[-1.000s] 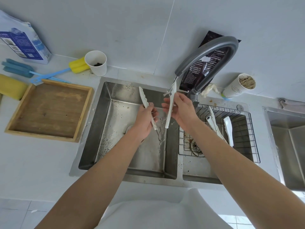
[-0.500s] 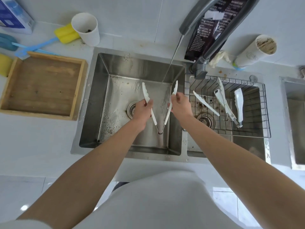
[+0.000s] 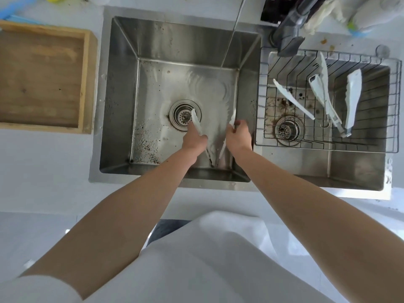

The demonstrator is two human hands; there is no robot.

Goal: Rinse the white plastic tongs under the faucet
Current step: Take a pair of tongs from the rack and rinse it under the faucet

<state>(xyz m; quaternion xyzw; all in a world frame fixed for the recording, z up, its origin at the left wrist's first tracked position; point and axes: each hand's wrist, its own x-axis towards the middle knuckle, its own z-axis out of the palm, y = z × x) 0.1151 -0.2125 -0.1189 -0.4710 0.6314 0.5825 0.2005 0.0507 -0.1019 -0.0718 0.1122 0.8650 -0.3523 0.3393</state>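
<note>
Steel sink (image 3: 122,106), left basin, floor wet. White plastic tongs (image 3: 196,122) are held low over it, near the front wall, spread in a V with the hinge towards the person. One arm is gripped by the left hand (image 3: 193,139), fingers curled round it; the other arm is pinched by the right hand (image 3: 238,136). The water stream (image 3: 229,40) from the faucet (image 3: 290,38) is seen landing farther back, apart from the tongs. For a proper rinse, the tongs are best carried back into the stream, spread wide, and turned so both inner faces are wetted.
</note>
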